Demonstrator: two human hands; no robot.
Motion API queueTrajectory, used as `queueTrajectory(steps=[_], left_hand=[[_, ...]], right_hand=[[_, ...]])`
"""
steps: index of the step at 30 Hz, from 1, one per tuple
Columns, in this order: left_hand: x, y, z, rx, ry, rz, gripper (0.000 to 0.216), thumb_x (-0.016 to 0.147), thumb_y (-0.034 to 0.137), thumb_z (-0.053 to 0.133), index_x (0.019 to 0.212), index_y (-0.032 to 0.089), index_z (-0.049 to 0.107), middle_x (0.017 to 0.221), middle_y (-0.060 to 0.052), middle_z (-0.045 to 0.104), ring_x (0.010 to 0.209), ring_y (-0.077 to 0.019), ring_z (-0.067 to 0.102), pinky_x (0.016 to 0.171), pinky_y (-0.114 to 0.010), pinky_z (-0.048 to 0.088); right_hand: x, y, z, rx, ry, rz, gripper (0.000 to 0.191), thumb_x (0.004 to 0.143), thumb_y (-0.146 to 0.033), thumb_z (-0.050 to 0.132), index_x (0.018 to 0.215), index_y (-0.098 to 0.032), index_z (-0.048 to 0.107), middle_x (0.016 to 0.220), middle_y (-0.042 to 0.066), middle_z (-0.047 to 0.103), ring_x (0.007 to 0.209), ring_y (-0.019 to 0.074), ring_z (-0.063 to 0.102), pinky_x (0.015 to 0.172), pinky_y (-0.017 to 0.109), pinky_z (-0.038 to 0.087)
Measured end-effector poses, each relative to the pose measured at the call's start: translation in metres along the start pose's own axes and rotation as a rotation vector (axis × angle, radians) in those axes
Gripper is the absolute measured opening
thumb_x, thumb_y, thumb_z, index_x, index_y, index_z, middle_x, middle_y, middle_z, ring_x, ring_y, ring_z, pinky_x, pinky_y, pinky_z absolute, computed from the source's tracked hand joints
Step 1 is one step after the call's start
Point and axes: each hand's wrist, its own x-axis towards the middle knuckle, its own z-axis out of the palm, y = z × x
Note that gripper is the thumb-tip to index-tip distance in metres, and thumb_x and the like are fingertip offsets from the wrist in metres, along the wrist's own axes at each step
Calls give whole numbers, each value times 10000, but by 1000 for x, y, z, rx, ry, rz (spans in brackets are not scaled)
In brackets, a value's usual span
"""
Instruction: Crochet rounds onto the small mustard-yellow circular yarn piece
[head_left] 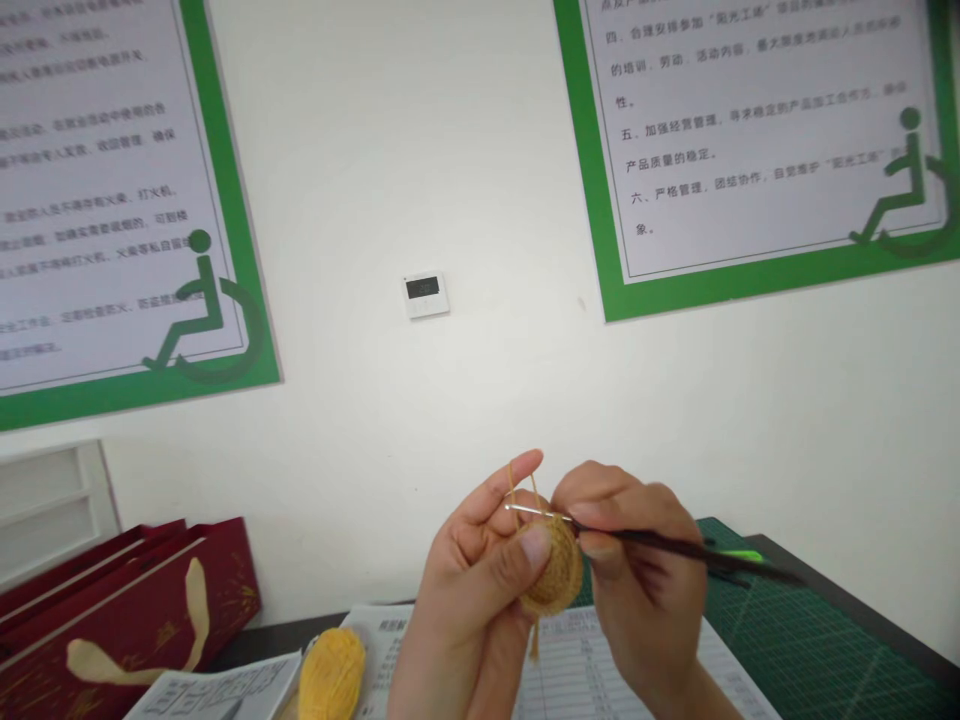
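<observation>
While the left hand [476, 585] pinches the mustard crochet disc [562, 580] above printed sheets [574, 665], the right hand [649, 570] grips the crochet hook [660, 541]; steady yarn [535, 489] tension should keep stitches even.

A person's left hand [461, 590] pinches a round tan crochet piece [561, 578], a yarn strand [511, 480] looped over the raised index finger [531, 461], while the right hand [649, 570] grips a dark-handled hook [667, 542], its metal tip crossing the work's upper edge. Below, a yellow yarn ball [332, 675] and printed sheets [566, 665] share the dark bench [277, 640] with a green cutting mat [817, 630]. Red bags [142, 620] stand at frame left, near a wall [420, 160] hung with a green-bordered poster [255, 330].
</observation>
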Motion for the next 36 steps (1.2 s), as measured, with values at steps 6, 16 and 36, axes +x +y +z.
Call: queueTrajectory(steps=[6,16,36], left_hand=[[-1,4,-2,-54,-72,3,385,793,27,743,1155,152,776,797,-36,674,789,-154,697,754,-227,543],[3,-2,-3,183,2,176,349,765,137,834,1098,229,783,827,-28,668,730,-117,622,682,-206,504],[3,-5,2,339,170,328,299,765,148,823,1056,202,782,771,-24,659,656,-95,572,595,-177,455]], right_hand=[[-2,-9,9,455,121,392,173,1050,-295,462,970,-255,610,722,-3,616,668,151,571,603,296,467],[5,-13,9,420,86,649,227,1022,-385,527,885,-235,627,840,-8,611,766,120,568,743,263,485],[14,-12,-11,-63,-94,174,101,1032,-260,517,1015,-244,615,879,16,712,822,165,677,757,336,538]])
